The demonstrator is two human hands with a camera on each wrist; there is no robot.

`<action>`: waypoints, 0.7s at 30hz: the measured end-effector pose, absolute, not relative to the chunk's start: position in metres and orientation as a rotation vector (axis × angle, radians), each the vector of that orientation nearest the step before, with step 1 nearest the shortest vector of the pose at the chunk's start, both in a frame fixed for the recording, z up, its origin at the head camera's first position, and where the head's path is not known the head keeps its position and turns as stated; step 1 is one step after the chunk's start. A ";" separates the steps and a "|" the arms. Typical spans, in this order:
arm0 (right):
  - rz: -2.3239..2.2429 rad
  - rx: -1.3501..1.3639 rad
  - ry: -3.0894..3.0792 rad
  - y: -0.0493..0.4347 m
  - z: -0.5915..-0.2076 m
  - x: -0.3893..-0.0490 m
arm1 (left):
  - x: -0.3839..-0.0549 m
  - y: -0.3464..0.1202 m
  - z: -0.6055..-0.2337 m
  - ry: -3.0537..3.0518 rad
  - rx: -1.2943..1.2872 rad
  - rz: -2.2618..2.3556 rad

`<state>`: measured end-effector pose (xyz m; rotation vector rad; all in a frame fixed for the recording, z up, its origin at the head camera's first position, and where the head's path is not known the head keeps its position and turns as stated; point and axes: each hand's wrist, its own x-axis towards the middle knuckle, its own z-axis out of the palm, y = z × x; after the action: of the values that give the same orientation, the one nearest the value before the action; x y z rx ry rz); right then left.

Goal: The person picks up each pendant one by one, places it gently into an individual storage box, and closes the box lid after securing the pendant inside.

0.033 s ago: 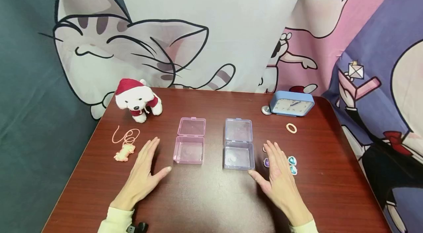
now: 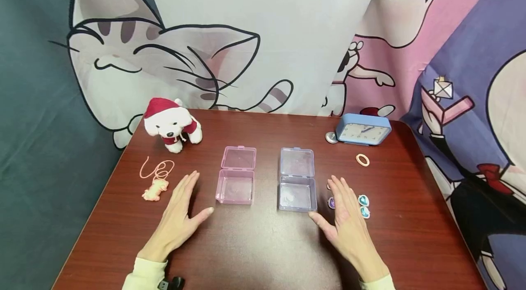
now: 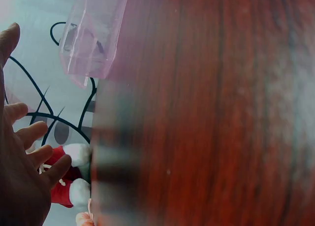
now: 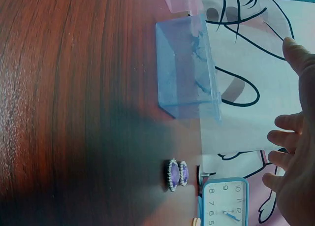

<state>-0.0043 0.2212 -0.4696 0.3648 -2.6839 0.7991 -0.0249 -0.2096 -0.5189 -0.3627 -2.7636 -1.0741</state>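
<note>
My left hand [image 2: 176, 217], fingers straight and thumb spread, is between a pink plastic box [image 2: 235, 187] and a small peach-coloured figure with a cord [image 2: 155, 189]. It holds nothing. The pink box has its lid tipped back. To its right a bluish clear box [image 2: 297, 194] has its lid laid back too. My right hand [image 2: 347, 224] is empty with fingers extended, its thumb tip by that box's near corner. Partly covered by its fingers are purple gems with beaded rims [image 4: 173, 175]. Two turquoise gems [image 2: 364, 206] lie just right of the hand.
A white plush dog [image 2: 168, 125] in a red hat stands at the back left. At the back right are a blue clock [image 2: 364, 129], a round silver piece [image 2: 331, 137] and a cream ring [image 2: 362, 160]. Printed cloth hangs behind the brown table [image 2: 255, 253].
</note>
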 end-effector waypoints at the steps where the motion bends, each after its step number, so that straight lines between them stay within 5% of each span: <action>1: 0.803 0.364 -2.684 0.221 -0.470 -0.004 | -0.024 -0.209 -0.518 -2.770 -0.356 -1.074; 21: 0.672 0.318 -2.681 0.231 -0.493 -0.001 | -0.028 -0.215 -0.517 -2.776 -0.308 -0.900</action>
<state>-0.0005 0.2311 -0.4930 0.3179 -2.6807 0.6719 -0.0278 -0.2148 -0.5169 -0.3080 -2.7759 -0.8998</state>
